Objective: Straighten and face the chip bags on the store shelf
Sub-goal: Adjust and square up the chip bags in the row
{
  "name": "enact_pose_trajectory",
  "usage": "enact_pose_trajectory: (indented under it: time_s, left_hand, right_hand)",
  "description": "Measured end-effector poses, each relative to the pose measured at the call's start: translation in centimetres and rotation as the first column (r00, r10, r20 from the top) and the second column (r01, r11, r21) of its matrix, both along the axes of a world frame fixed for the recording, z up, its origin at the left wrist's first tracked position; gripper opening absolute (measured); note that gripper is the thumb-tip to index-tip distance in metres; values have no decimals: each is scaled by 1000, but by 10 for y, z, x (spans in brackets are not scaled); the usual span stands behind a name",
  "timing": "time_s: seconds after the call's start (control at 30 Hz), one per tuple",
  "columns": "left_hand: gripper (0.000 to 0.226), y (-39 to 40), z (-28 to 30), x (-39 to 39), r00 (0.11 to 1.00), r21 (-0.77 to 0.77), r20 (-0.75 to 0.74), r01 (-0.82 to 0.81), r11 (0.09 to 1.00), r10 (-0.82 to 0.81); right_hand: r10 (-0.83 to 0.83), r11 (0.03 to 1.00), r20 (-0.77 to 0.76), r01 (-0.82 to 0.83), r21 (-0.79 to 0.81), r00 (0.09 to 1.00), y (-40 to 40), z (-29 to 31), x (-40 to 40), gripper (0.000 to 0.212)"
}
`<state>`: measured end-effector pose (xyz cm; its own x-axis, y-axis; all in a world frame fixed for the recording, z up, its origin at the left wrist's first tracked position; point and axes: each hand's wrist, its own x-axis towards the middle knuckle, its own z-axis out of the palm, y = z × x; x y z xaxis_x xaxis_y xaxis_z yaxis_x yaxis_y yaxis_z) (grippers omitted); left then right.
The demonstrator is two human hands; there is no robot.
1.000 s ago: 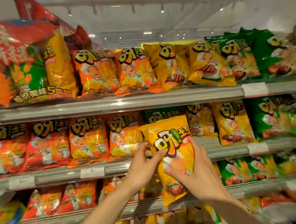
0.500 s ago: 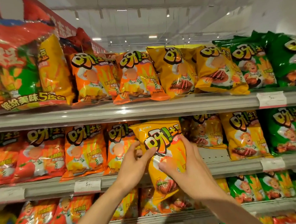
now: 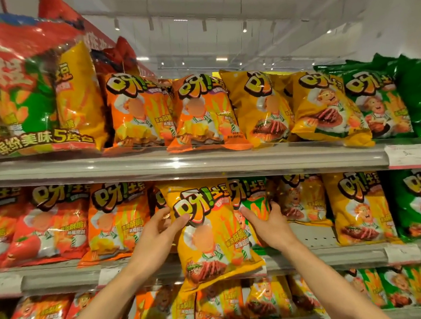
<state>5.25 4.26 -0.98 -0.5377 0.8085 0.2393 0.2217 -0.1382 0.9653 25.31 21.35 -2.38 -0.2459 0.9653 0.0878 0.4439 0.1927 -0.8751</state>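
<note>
Two hands work one yellow chip bag (image 3: 209, 231) at the middle shelf (image 3: 63, 274), front panel facing out, top tucked under the upper shelf lip (image 3: 180, 167), bottom hanging past the shelf edge. Probably held that way to slot it upright into the row btwn the orange bag (image 3: 119, 220) on its left and the green-fronted bag (image 3: 253, 201) behind its right edge.

Left hand (image 3: 157, 235): fingers partly spread, thumb on the bag's front near the logo, other fingers curled round the left edge, so it pinches the bag w/ a light grip. Right hand (image 3: 269, 226): index finger laid along the bag's right edge, remaining fingers reaching past onto the green-fronted bag; half open, and whether it grips or just pushes that bag back I can't tell. Bag isn't seated yet; it tilts a bit, bottom swung right.
</note>
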Motion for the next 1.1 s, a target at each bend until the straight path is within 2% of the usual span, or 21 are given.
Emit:
enact_pose_trajectory:
  time_s: [0.1,0.13,0.3,0.43,0.53,0.57,0.73,0.83,0.97,1.1]
  left_hand:
    - [61,1,-1,1,1000,13,-4,-11,1000,11]
    - [60,2,-3,1,1000,9,2,-14,1000,14]
    - [45,0,0,12,997,-17,-34,-72,997,71]
    - [50,2,-1,21,993,-32,-72,-95,995,92]
    - [33,12,-3,28,989,-61,-89,-120,991,114]
    - [30,15,0,33,988,-73,-95,-130,989,123]
    - [48,48,6,53,975,-64,-146,-176,982,166]
    - [47,70,10,64,963,-54,-198,-200,978,185]
    - [46,98,9,66,942,-57,-263,-230,972,208]
    - [41,121,6,69,835,-132,-514,-301,945,194]
  right_hand:
    - [33,999,-107,-34,-12,994,3,-5,0,90]
    - [39,999,-120,-41,-10,992,4,-5,1,84]
    - [28,1000,-127,-26,17,991,10,5,12,101]
    - [6,1000,-79,-4,24,997,19,24,41,78]
    - [-8,998,-63,12,56,998,30,31,68,97]
    - [-10,998,-61,13,60,998,32,32,77,98]
    - [-29,996,-54,33,83,998,36,35,117,110]
    - [-31,994,-74,38,99,997,38,33,136,81]
    - [-49,992,-53,55,118,997,33,35,156,63]
    - [-36,989,-60,44,142,998,25,37,163,36]
